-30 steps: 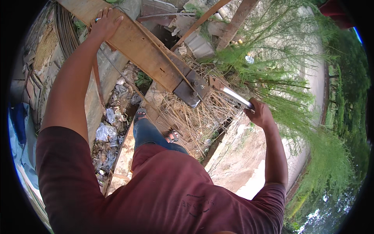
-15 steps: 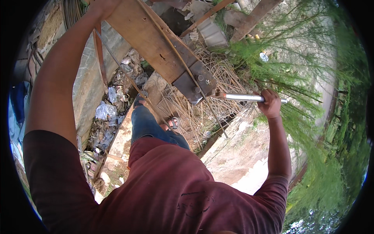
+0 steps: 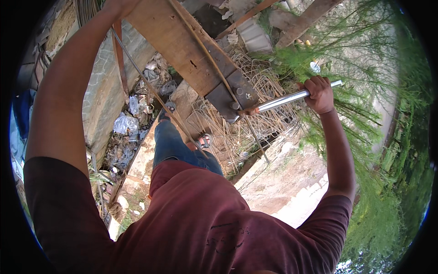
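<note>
My left hand [image 3: 122, 6] is at the top edge on a rusty plank [image 3: 164, 36]; its fingers are mostly out of view. My right hand [image 3: 318, 93] grips a silver bar [image 3: 283, 100] with a rusty end [image 3: 250, 110] at a dark metal plate with bolts [image 3: 220, 104] on the plank's lower end. A thin rod [image 3: 196, 37] lies along the plank, crosses the plate and continues past it downward to the right.
Tangled bent rods [image 3: 258, 73] lie beneath, beside my sandaled feet [image 3: 204, 141]. Plastic litter [image 3: 125, 123] fills a gap by a concrete slab [image 3: 102, 91] on the left. Rusty beams [image 3: 296, 28] are at the top, feathery green branches [image 3: 374, 192] on the right.
My right hand has moved up and to the right, swinging the silver bar from sloping down rightward to rising rightward. The plank sits slightly farther right in the picture.
</note>
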`<state>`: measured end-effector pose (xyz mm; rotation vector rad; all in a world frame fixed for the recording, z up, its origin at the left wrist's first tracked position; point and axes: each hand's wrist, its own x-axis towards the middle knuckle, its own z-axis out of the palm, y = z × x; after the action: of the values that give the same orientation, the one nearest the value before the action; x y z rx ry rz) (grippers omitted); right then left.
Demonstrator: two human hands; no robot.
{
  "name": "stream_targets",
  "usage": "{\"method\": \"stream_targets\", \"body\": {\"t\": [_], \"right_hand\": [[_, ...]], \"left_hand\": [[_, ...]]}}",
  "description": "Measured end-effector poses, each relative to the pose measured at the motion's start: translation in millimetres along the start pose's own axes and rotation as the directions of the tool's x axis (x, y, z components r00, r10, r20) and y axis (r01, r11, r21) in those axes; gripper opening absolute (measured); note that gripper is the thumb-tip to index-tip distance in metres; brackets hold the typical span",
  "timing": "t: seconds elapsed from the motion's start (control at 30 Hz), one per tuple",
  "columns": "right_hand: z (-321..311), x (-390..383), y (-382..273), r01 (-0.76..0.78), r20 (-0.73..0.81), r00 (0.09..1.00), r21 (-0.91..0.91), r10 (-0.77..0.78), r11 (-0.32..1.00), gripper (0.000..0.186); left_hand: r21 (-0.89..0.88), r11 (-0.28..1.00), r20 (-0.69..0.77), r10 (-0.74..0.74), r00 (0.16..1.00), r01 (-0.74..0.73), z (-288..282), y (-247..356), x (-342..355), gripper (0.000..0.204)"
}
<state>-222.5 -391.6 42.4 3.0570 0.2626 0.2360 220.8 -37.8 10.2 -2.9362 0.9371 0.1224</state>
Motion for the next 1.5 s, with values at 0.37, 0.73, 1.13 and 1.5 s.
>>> {"method": "stream_targets", "body": {"t": [0.37, 0.73, 1.13, 1.5], "right_hand": [[1, -26, -14, -0.140, 0.071, 0.988, 0.067, 0.136, 0.988, 0.026], [11, -88, 32, -0.420, 0.099, 0.901, -0.052, 0.423, 0.906, 0.025], [-9, -185, -161, -0.877, 0.092, 0.445, -0.154, 0.891, 0.454, 0.023], [-28, -188, -256, -0.959, 0.114, 0.218, -0.159, 0.969, 0.234, 0.032]], "left_hand": [[0.071, 0.997, -0.010, 0.037, 0.999, -0.036, 9, -5, 7, 0.067], [-0.011, 0.967, -0.143, 0.251, 0.957, -0.255, 34, -30, 23, 0.057], [0.212, 0.965, -0.263, 0.209, 0.942, -0.155, 69, -60, 61, 0.076], [0.096, 0.995, -0.174, 0.050, 0.984, -0.034, 21, -12, 18, 0.078]]}}
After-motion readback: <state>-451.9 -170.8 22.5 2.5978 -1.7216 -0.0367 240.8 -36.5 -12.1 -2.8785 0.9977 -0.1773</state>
